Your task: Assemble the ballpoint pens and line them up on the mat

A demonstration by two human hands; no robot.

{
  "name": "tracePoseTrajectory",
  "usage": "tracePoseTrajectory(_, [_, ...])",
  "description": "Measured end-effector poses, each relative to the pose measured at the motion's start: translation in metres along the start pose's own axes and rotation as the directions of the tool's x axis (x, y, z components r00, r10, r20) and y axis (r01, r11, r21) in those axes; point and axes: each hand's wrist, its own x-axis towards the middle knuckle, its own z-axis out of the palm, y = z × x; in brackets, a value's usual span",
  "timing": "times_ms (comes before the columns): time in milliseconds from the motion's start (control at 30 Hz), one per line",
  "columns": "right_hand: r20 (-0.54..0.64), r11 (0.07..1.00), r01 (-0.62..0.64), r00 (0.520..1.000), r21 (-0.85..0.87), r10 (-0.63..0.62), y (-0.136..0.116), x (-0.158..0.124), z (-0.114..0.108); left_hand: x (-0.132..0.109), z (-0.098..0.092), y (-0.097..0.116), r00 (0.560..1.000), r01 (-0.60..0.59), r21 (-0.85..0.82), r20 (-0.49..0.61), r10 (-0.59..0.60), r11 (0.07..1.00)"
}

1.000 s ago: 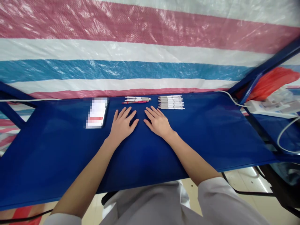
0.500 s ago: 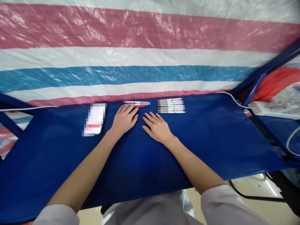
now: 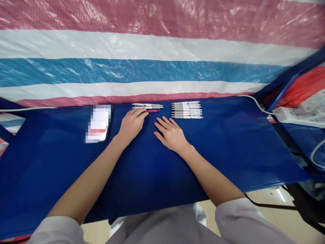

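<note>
My left hand (image 3: pixel 133 122) is at the back of the table, its fingers drawn together with the thumb at one end of a red pen (image 3: pixel 153 111). The other end of that pen sticks out to the right of my fingertips. Just behind it lie a couple of white and grey pens (image 3: pixel 148 105), partly covered by my fingers. My right hand (image 3: pixel 172 134) rests palm down on the blue surface, fingers spread and holding nothing. Close beyond its fingertips, several white pens (image 3: pixel 187 110) lie side by side in a neat stack of rows.
A phone (image 3: pixel 99 123), its screen blurred out, lies left of my left hand on the blue table (image 3: pixel 152 176). Behind hangs a striped plastic sheet (image 3: pixel 157 71). At the right are a white power strip (image 3: pixel 299 115), its cable and a red bag (image 3: pixel 308 84).
My left hand's fingers have gone from spread to drawn together on the red pen. My right hand stays flat in nearly the same place. The view has tilted down slightly.
</note>
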Motion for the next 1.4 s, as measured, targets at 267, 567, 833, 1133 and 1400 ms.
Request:
tracePoseTrajectory(267, [-0.013, 1.0, 0.004, 1.0, -0.005, -0.004, 0.0, 0.0, 0.0, 0.007, -0.004, 0.004, 0.999, 0.023, 0.06, 0.041, -0.026, 0.998])
tracePoseTrajectory(567, [-0.014, 1.0, -0.002, 1.0, -0.013, 0.002, 0.0, 0.0, 0.0, 0.012, -0.011, 0.008, 0.987, -0.019, 0.164, 0.163, -0.008, 0.986])
tracePoseTrajectory(833, [-0.005, 0.997, -0.045, 0.999, 0.058, 0.046, -0.003, 0.0, -0.005, 0.0, -0.03, 0.016, 0.99, 0.125, -0.145, 0.085, -0.114, 0.981])
tracePoseTrajectory(1133, [0.009, 0.425, -0.238, 0.88, 0.874, 0.475, -0.01, 0.025, -0.018, -0.014, -0.042, 0.037, 0.868, 0.47, -0.774, 0.319, -0.379, 0.425])
tracePoseTrajectory(1400, [0.143, -0.054, -0.14, 0.765, 0.989, 0.628, -0.023, 0.034, -0.015, -0.022, -0.036, 0.044, 0.819, 0.521, -0.847, 0.46, -0.342, 0.107])
